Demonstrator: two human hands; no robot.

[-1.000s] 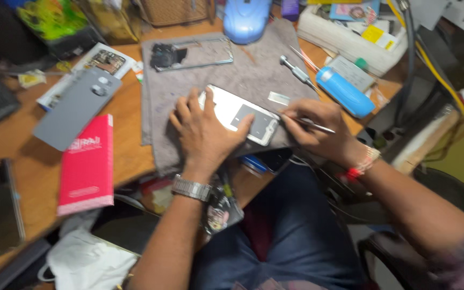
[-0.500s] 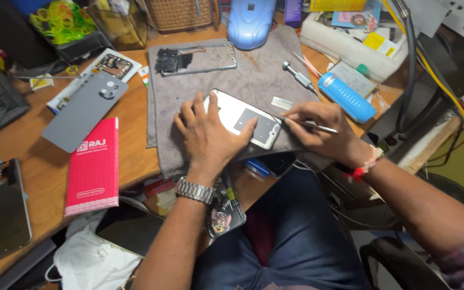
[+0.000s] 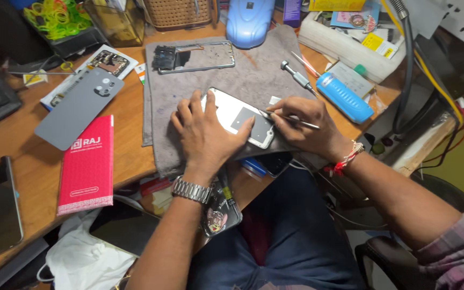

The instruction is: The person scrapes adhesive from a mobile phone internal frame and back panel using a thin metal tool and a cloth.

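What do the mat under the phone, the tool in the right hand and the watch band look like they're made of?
Mat: grey cloth, probably felt or towel; matte, soft curled edges, stained.
Tool in the right hand: thin metal, likely steel; bright glint along it.
Watch band on the left hand: linked metal, polished silver sheen.
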